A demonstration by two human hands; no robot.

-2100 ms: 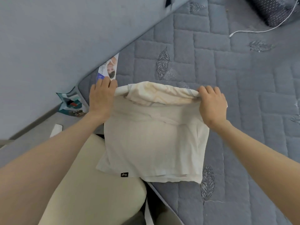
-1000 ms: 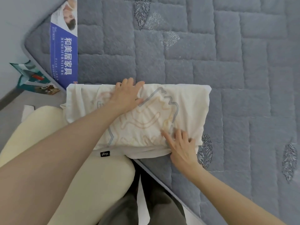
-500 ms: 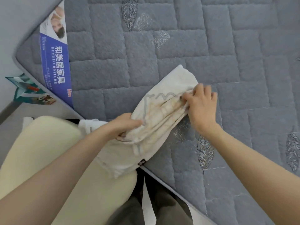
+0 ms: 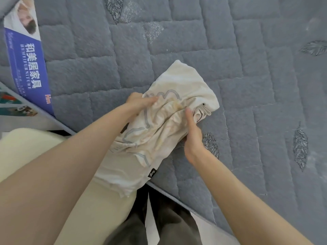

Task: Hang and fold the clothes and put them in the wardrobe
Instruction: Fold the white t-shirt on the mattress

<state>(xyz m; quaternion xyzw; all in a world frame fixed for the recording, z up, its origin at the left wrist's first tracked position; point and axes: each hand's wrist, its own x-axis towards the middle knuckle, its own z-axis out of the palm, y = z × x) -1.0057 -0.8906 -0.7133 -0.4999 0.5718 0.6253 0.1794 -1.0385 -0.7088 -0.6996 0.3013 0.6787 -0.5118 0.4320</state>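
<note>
A grey-blue quilted mattress (image 4: 247,85) fills most of the view, stitched in brick-like panels, and four dark embroidered leaf motifs (image 4: 300,144) show on it. One blue-and-white printed label (image 4: 26,59) runs across its left corner. Beyond that corner, on the floor, lies one colourful printed carton (image 4: 12,103), only partly in view.

There is one garment, a cream cotton shirt with a grey and yellow line print (image 4: 185,85). It lies bunched and slanted on the mattress near the edge. Its lower end, which carries one small black tag (image 4: 152,173), hangs past the edge against the person's pale top.

Both bare forearms reach in from below. The left hand (image 4: 141,103) grips the upper left side of the bundle, fingers curled into the cloth. The right hand (image 4: 192,131) holds the opposite side with its thumb pressed on top and its fingers tucked beneath, hidden by the fabric.
</note>
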